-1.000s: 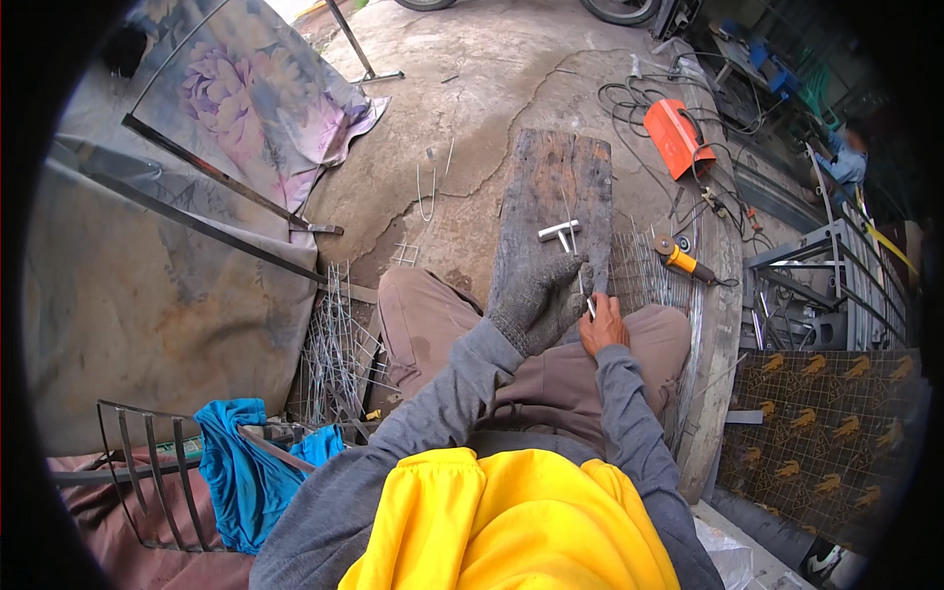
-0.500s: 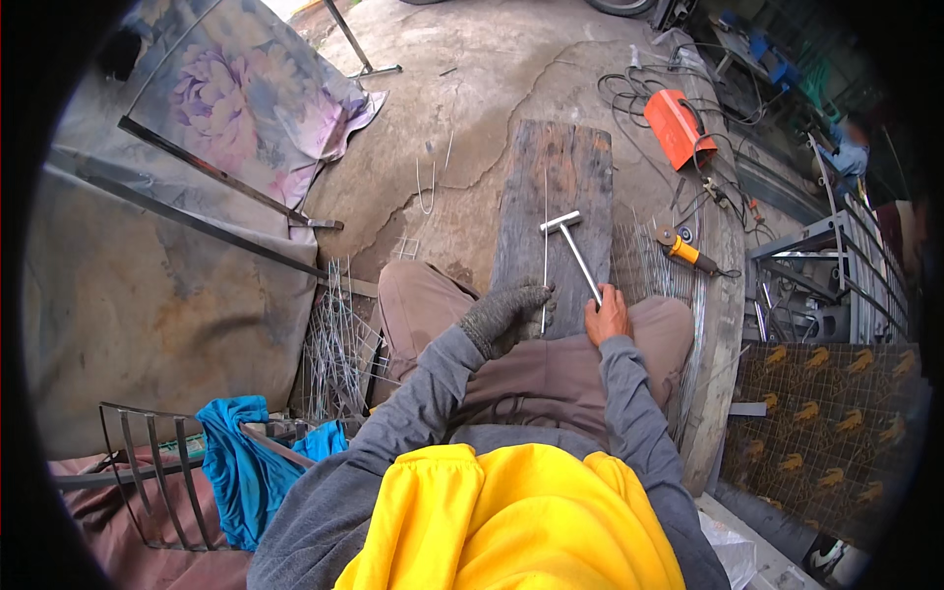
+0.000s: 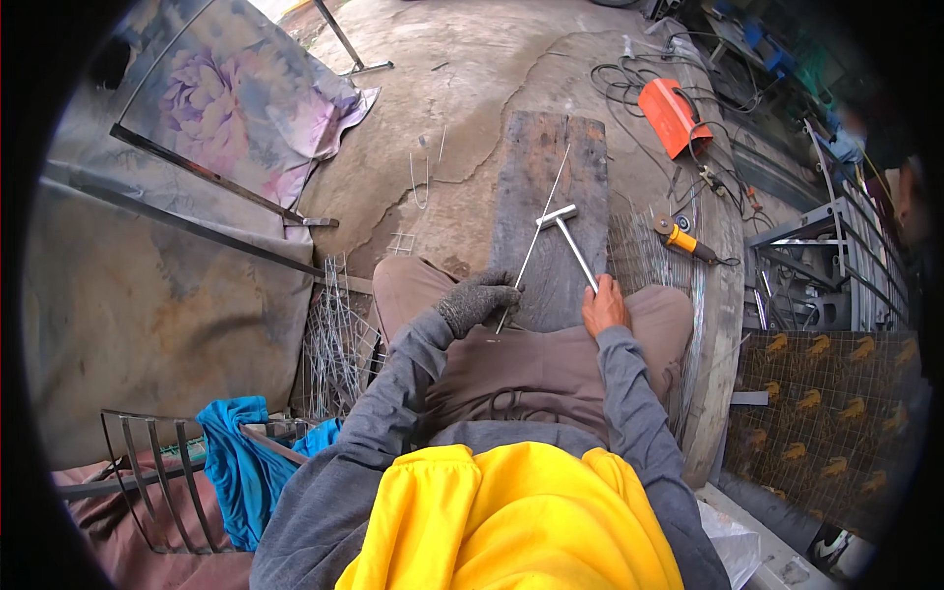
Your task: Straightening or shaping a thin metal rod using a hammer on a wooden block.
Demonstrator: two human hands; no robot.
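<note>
My left hand (image 3: 482,300), in a grey knit glove, is closed round the lower part of a thin straight metal rod (image 3: 554,183). The rod slants up and to the right above a dark, weathered wooden plank (image 3: 531,147). In my bare right hand (image 3: 606,308) is the handle end of a plain metal hammer (image 3: 576,247). Its head lies over the plank, crossing close to the rod or touching it; I cannot tell which. Both hands are above my lap, at the plank's near end.
Loose wires (image 3: 639,251) and a yellow angle grinder (image 3: 686,241) lie right of the plank. Beyond them sit an orange machine (image 3: 675,118) and cables. Wire pieces (image 3: 339,334) are heaped on the left beside a floral sheet (image 3: 211,108). A bent wire (image 3: 421,187) rests on the concrete.
The rod has tilted from nearly upright, its far end swinging right and its near end left. My left hand has shifted slightly left with it. The hammer stays in nearly the same place.
</note>
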